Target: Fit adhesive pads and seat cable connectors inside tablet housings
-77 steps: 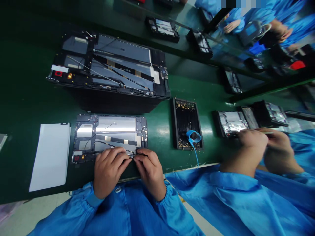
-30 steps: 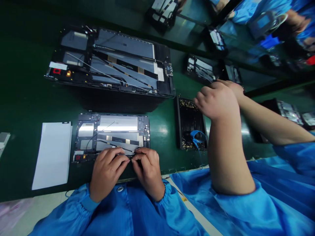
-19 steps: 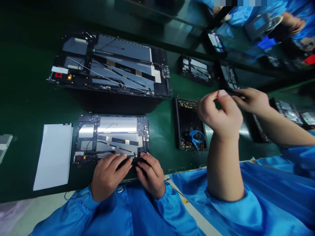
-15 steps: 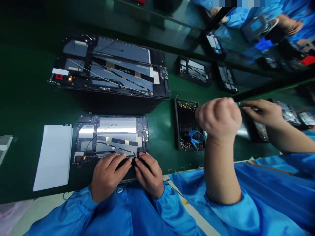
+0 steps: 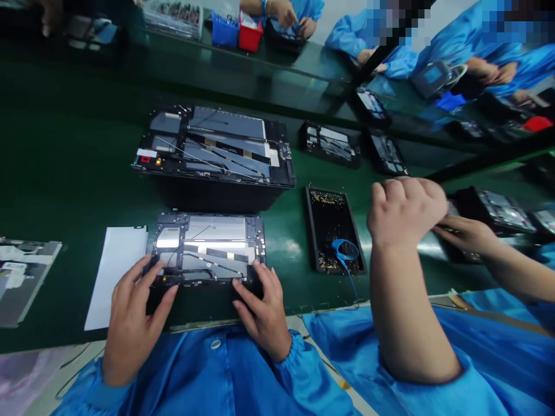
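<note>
An opened tablet (image 5: 207,247) with bare boards, silver shields and thin cables lies on the green table in front of me. My left hand (image 5: 132,315) grips its near left corner, thumb and fingers spread round the edge. My right hand (image 5: 259,306) holds the near right corner, fingers curled over the frame. A white sheet (image 5: 113,273) lies just left of the tablet, partly under my left hand.
A stack of opened tablets (image 5: 214,151) stands behind mine. A black tray of small screws (image 5: 332,228) with a blue strap sits to the right. A co-worker's bare forearm (image 5: 403,289) and hands rise at the right. More tablets (image 5: 332,141) lie beyond; another part (image 5: 21,277) lies far left.
My hands left the middle of the tablet's near edge and moved apart to its two near corners. The view tilted up. The co-worker's hands shifted right and lower.
</note>
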`<state>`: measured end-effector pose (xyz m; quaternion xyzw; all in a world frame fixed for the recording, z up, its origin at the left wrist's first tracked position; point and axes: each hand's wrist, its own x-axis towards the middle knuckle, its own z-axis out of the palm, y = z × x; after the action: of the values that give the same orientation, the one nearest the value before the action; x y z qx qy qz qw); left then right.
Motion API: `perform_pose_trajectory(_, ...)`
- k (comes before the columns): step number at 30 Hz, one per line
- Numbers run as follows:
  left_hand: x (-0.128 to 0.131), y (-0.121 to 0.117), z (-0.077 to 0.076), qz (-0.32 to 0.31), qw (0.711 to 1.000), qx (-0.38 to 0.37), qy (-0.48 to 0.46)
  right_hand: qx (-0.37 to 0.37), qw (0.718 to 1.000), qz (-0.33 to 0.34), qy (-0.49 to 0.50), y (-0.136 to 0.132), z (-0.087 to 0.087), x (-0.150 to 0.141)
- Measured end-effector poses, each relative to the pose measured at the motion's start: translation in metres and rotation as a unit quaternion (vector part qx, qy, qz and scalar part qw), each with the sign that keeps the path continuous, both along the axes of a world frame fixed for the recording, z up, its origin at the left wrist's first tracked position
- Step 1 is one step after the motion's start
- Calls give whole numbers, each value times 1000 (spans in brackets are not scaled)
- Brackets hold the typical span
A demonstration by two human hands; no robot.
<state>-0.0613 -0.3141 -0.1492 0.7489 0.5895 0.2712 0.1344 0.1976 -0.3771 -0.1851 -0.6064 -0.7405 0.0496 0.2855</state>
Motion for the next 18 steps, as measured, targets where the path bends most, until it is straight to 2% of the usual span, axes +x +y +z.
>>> perform_pose_trajectory(3, -9, -3, -4, 5, 995, -97, 0, 24, 1000, -14, 12, -4, -2, 10)
perform_pose_trajectory(7, -15, -4, -11, 0, 989, -148, -21, 21, 1000, 3, -11, -7, -6, 16)
perform_pose_trajectory(10, -19, 3, -16, -18, 989, -147, -24, 2, 1000, 11, 20, -2, -7, 15)
perform_pose_trajectory(13, -24, 15, -20, -60, 991, -117, -7, -39, 997, -16, 64, 7, -10, 15)
perform_pose_trajectory(15, -27, 19, -21, -71, 993, -96, 11, -48, 997, -29, 59, 12, -12, 16)
perform_pose_trajectory(18, -33, 7, -17, -64, 995, -65, 42, -29, 998, -28, 48, 5, -13, 17)
